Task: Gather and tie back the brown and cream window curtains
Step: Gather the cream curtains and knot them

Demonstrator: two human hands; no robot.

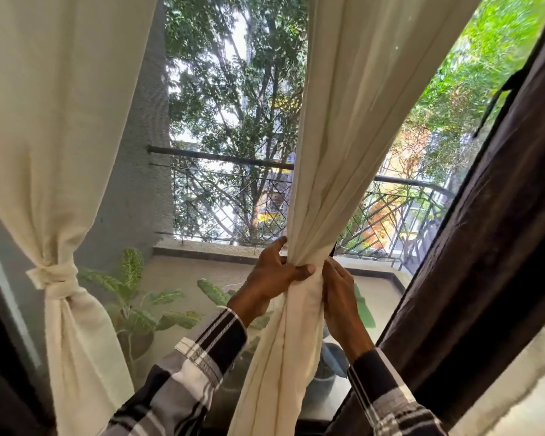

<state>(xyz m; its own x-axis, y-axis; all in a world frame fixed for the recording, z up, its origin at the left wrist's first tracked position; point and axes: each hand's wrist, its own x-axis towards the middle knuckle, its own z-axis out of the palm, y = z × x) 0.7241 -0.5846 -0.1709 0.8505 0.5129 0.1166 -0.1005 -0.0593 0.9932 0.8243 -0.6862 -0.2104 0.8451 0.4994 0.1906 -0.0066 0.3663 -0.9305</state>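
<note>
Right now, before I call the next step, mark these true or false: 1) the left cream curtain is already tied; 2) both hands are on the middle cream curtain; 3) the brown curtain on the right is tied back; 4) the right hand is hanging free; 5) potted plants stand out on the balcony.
1) The left cream curtain is already tied: true, a knotted cream band cinches it.
2) Both hands are on the middle cream curtain: true.
3) The brown curtain is tied back: false, it hangs loose.
4) The right hand hangs free: false, like the left hand it grips the gathered cloth.
5) Potted plants stand on the balcony: true.
</note>
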